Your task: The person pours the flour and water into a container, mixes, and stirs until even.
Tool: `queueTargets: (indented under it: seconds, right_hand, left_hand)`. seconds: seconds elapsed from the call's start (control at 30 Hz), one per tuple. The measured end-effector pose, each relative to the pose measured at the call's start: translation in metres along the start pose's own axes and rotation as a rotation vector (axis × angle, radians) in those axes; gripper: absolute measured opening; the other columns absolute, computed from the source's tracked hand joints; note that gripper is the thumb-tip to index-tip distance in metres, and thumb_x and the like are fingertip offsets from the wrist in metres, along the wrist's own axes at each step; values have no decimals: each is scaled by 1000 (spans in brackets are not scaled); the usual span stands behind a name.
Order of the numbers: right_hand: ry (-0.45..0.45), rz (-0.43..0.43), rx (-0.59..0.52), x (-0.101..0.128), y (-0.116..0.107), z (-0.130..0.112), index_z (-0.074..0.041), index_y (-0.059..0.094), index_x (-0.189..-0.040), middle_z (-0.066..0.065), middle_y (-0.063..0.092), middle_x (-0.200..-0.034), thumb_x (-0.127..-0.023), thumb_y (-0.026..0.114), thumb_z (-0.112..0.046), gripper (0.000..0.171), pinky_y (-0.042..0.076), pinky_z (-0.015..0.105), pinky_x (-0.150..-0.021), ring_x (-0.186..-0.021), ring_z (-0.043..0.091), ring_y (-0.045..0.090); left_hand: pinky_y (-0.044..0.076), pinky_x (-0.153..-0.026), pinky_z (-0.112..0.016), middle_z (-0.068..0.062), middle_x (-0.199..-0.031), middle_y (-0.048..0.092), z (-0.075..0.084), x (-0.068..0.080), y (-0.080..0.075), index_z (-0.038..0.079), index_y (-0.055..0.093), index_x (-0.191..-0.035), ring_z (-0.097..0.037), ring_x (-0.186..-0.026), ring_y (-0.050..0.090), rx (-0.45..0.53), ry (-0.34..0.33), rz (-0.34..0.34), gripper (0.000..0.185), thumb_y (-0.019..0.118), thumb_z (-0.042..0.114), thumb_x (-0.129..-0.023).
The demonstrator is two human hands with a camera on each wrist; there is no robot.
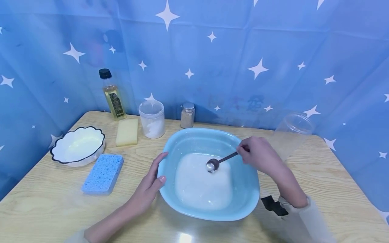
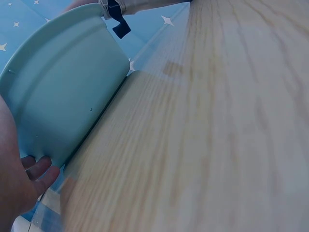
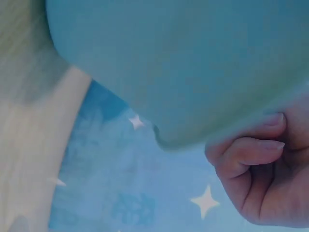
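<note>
A person's left forearm slanting inward from a pale sleeve, left hand with thumb and index finger spread, other fingers bent, right hand curled in a pinch, its fingertips tucked inward, right wrist emerging from a pale cuff

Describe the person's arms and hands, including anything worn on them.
The left hand and right hand wear no gloves. Pale fabric sleeves cover both arms: the left sleeve barely shows, and the right sleeve has a narrow black strap with a loose end.
</note>
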State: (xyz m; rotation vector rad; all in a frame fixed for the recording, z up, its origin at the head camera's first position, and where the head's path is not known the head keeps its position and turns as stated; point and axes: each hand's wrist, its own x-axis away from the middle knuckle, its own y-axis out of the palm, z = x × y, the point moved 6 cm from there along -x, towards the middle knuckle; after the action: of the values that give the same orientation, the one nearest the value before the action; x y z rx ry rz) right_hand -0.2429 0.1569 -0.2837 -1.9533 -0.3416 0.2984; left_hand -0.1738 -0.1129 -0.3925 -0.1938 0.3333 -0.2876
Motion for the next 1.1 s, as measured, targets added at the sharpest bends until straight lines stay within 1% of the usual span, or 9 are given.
queueTargets:
  seconds: [0.2, 0.3, 0.37, 0.43, 0.53, 0.63, 0.77, 0.93, 1.1]
  right_hand:
    - [-65, -115, -31, 10, -10, 2, -6, 68, -82, -3, 48, -50, -91, 52, -9, 19, 33, 26, -43, -44, 12, 38]
    - [-101, -185, -81, 11, -4, -3, -8, 68, -79, -4, 46, -50, -91, 53, -9, 19, 32, 25, -42, -43, 10, 36]
    - [-134, -202, -103, 9, 3, -8, -10, 67, -78, -5, 46, -50, -92, 53, -10, 20, 34, 25, -44, -43, 9, 37]
    - [-163, -188, -115, 7, 11, -15, -11, 67, -78, -5, 47, -50, -93, 54, -11, 19, 36, 25, -46, -43, 9, 38]
    - [-176, -129, -109, 1, 22, -22, -10, 67, -81, -6, 49, -51, -93, 55, -12, 17, 37, 26, -47, -44, 10, 40]
    - [-127, -59, -100, -2, 24, -21, -8, 68, -83, -4, 51, -53, -93, 55, -12, 17, 36, 26, -45, -44, 12, 40]
    - [-53, -6, -68, -2, 11, -7, -5, 69, -83, -2, 52, -53, -93, 54, -11, 19, 34, 26, -42, -43, 14, 41]
    - [-56, -65, -26, 3, -2, 8, -4, 68, -84, -2, 49, -50, -92, 52, -10, 19, 35, 27, -46, -43, 13, 40]
    - [-127, -162, -98, 5, 2, 6, -10, 68, -81, -3, 48, -50, -92, 54, -11, 18, 33, 25, -44, -43, 10, 35]
  left_hand:
    - [43, -94, -36, -7, -152, 16, 0, 1, 0, 31, 16, -148, -32, -131, 32, 0, -1, 1, 54, 37, 15, -100]
    - [42, -95, -36, -6, -152, 16, -1, 1, 0, 31, 16, -148, -31, -131, 31, 2, -1, -1, 54, 37, 15, -100]
    - [43, -95, -36, -6, -152, 16, 0, 1, 0, 31, 16, -148, -31, -131, 32, 0, -1, 0, 54, 37, 15, -100]
    - [43, -94, -35, -7, -152, 16, 0, 2, -1, 31, 16, -148, -32, -131, 33, 0, 2, 2, 54, 37, 15, -100]
    - [43, -94, -35, -7, -152, 16, 0, 2, 0, 30, 16, -148, -32, -131, 33, 5, 7, 2, 55, 37, 15, -100]
    - [43, -94, -35, -6, -153, 14, 0, 1, 0, 31, 15, -148, -32, -132, 30, 11, 5, -5, 54, 37, 16, -100]
    - [45, -93, -35, -6, -153, 14, -1, -1, 1, 32, 14, -148, -32, -132, 31, 13, -1, -21, 54, 36, 17, -101]
    - [46, -92, -33, -6, -152, 16, -2, -2, 1, 33, 14, -148, -31, -130, 35, 0, -15, -16, 54, 37, 19, -101]
    - [44, -93, -32, -5, -152, 18, -2, -1, 0, 33, 16, -147, -29, -129, 36, -10, -12, -8, 54, 37, 18, -100]
